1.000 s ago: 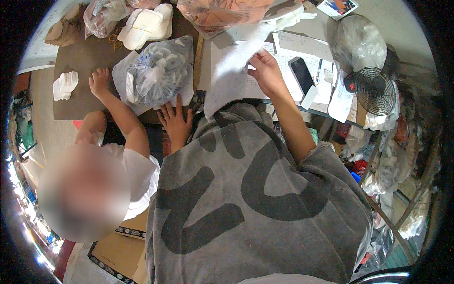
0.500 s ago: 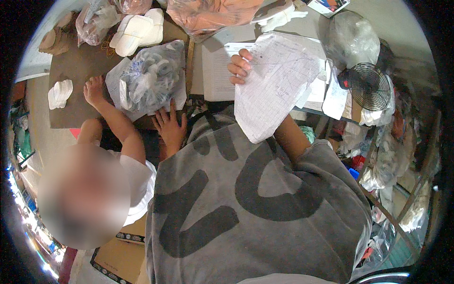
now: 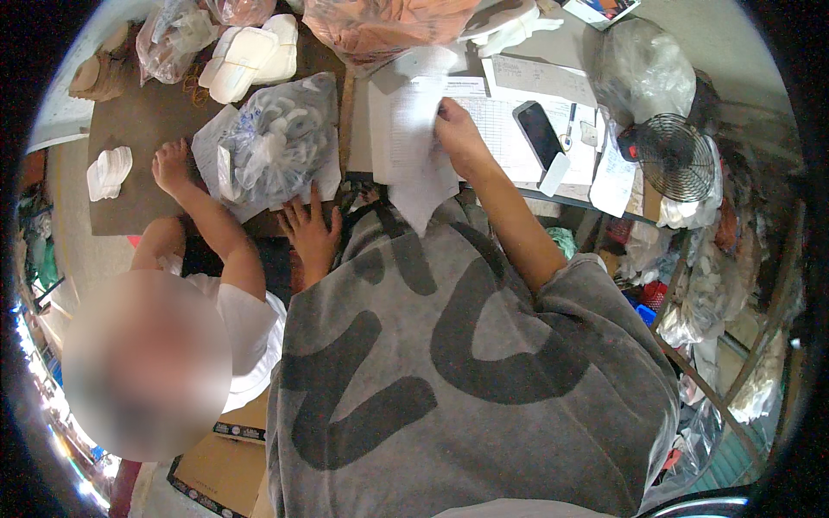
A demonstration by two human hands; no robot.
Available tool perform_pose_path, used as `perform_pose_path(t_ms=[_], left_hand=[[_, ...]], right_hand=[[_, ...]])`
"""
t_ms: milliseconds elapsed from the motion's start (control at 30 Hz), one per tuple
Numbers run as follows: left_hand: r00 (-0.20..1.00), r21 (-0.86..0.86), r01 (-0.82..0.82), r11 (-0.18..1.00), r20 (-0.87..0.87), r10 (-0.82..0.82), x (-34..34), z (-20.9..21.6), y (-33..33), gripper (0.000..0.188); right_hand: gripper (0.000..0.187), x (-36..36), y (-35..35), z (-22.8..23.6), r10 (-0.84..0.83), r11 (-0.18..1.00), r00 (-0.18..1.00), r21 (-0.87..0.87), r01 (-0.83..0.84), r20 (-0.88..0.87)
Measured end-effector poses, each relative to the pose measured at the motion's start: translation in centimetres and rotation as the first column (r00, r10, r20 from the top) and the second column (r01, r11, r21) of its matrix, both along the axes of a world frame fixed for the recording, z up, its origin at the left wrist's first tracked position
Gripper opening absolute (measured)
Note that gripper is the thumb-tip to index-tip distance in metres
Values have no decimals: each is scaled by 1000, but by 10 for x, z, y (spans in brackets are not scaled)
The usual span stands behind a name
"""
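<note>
My right hand [image 3: 460,138] is closed on the right edge of a white paper sheet [image 3: 416,186], which hangs tilted over the table edge and against my grey shirt. Its fingers are partly hidden behind the wrist and paper. My left hand [image 3: 309,233] lies with fingers spread at the near edge of a clear plastic bag [image 3: 276,134] full of pale curved pieces. Right of my right hand, a dark-screened phone [image 3: 539,134] rests on printed forms [image 3: 484,112]. Beside it lie a pen [image 3: 570,121] and a small white card [image 3: 589,133].
At the left sits another person in a white shirt, one hand [image 3: 173,164] on the brown board [image 3: 129,211]. White cut pieces [image 3: 250,60] are stacked behind the bag. An orange-filled bag [image 3: 389,26] stands at the back, a black fan [image 3: 673,160] at the right.
My right hand has moved the paper sheet leftward and turned it, uncovering the phone, pen and forms. My left hand has stayed in place.
</note>
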State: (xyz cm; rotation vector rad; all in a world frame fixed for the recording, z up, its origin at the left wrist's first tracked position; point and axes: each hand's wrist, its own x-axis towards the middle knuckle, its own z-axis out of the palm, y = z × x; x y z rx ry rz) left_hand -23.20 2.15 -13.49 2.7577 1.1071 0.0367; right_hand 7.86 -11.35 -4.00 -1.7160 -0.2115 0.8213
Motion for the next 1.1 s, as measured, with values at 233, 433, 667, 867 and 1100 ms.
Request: perform_pose_path(t_ms=[233, 433, 667, 867, 1100], left_hand=[[1000, -21, -2, 1000, 16, 2, 0, 4, -1, 68], [999, 10, -10, 1000, 48, 10, 1, 0, -1, 69], [999, 21, -18, 1000, -30, 18, -1, -5, 0, 69], [999, 33, -11, 999, 32, 10, 2, 1, -2, 70], [999, 35, -3, 999, 43, 1, 3, 4, -2, 67]], right_hand=[[26, 12, -17, -28, 74, 947, 930, -319, 49, 361], [28, 15, -23, -35, -2, 985, 998, -169, 14, 68], [27, 9, -23, -28, -68, 996, 987, -74, 58, -142], [28, 11, -24, -30, -55, 995, 983, -91, 39, -174], [29, 9, -27, -25, -54, 997, 964, -62, 39, -259]])
